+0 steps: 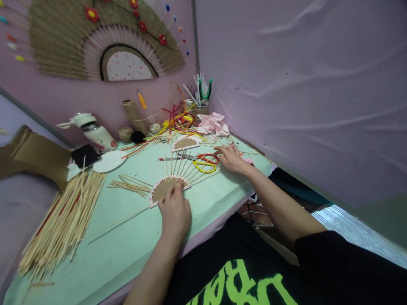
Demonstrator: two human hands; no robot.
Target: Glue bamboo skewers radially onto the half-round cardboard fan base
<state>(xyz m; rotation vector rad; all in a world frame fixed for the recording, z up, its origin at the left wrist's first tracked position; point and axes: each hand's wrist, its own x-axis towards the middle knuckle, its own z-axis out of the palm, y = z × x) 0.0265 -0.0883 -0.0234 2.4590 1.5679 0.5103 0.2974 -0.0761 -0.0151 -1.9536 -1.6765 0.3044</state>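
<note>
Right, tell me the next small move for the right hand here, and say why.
Probably close the right hand on the scissors lying just by its fingers. The left hand is pressing down the cardboard half-disc with sticks fanned from its rim, so that piece looks pinned and only the right hand is free.

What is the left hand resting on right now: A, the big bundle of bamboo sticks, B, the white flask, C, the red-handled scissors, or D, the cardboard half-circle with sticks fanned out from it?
D: the left hand presses on the cardboard half-circle with sticks fanning out of it, while the stick bundle lies apart to its left.
</note>
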